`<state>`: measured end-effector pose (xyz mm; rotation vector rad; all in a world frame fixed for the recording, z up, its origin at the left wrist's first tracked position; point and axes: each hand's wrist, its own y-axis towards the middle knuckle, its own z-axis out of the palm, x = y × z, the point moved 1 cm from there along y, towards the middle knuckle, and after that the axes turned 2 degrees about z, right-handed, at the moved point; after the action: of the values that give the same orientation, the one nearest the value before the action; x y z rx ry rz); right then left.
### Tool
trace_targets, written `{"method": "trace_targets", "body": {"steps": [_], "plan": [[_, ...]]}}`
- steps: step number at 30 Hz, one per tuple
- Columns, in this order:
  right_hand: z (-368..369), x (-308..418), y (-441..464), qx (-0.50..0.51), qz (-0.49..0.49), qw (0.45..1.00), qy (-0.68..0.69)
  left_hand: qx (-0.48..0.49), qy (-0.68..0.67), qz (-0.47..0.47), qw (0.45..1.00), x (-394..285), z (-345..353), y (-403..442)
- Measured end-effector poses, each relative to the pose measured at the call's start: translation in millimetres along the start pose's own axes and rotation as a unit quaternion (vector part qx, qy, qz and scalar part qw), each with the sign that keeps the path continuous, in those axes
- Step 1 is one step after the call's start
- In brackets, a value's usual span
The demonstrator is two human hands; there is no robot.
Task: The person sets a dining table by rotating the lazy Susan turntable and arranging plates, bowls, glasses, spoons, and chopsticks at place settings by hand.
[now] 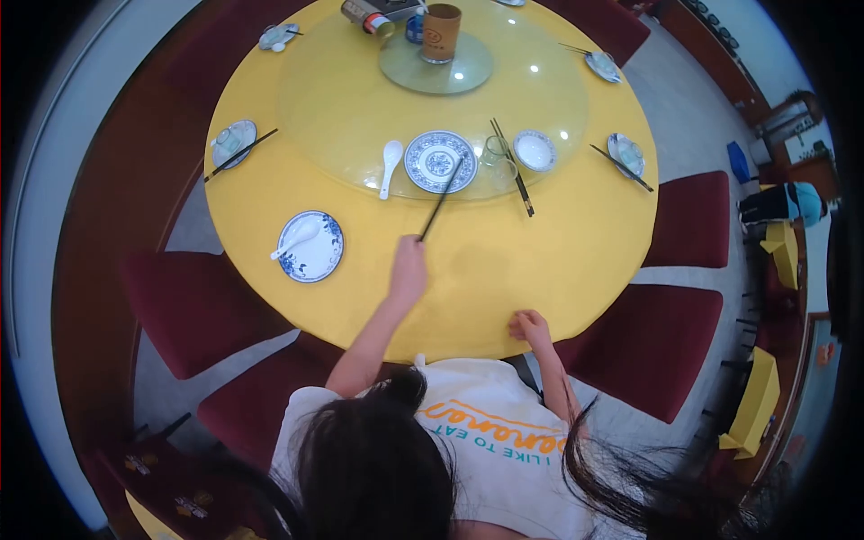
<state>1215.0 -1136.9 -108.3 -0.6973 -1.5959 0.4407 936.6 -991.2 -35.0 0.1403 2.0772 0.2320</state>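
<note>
My left hand reaches over the yellow table, closed around dark chopsticks. Their far tips lie over a blue-and-white plate on the glass turntable's near edge; whether they touch it I cannot tell. A white spoon lies left of that plate. To its right are a clear glass, another pair of chopsticks and a small patterned bowl. By the table's front edge, my right hand is held with fingers loosely bent and apart, nothing visible in it.
A plate with a white spoon sits at the left. Other settings line the yellow tablecloth. A brown cup stands on the turntable's raised centre. Dark red chairs surround the table. A person bends at far right.
</note>
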Motion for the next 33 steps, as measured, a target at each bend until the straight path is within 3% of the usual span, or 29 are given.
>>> {"method": "trace_targets", "body": {"steps": [2,4,7,13,17,20,23,26,29,33], "plan": [[29,44,-20,0.084,-0.020,0.996,-0.022,0.036,-0.088,0.010,0.995,-19,34,-17],[54,76,-39,0.195,-0.029,0.980,-0.014,0.154,-0.234,-0.147,0.949,-41,55,-34],[72,100,-62,0.269,0.041,0.957,0.098,0.146,-0.373,-0.189,0.897,-60,77,-58],[64,92,-56,0.268,-0.014,0.963,0.013,0.142,-0.461,-0.256,0.838,-65,71,-73],[59,91,-50,0.286,-0.026,0.957,0.028,0.118,-0.418,-0.238,0.868,-63,54,-70],[43,98,-43,0.264,-0.047,0.962,0.046,0.085,-0.280,-0.179,0.939,-32,60,-75],[18,107,-34,0.217,-0.061,0.973,0.059,0.069,0.051,-0.020,0.996,3,51,-94],[-11,114,-22,0.168,-0.059,0.982,0.058,0.182,0.269,-0.148,0.934,-25,22,-107],[-38,120,-12,0.140,-0.036,0.989,0.036,0.275,0.352,-0.163,0.880,-9,18,-130],[-59,119,6,0.128,-0.018,0.991,0.019,0.307,0.350,-0.200,0.862,-1,23,-129]]}}
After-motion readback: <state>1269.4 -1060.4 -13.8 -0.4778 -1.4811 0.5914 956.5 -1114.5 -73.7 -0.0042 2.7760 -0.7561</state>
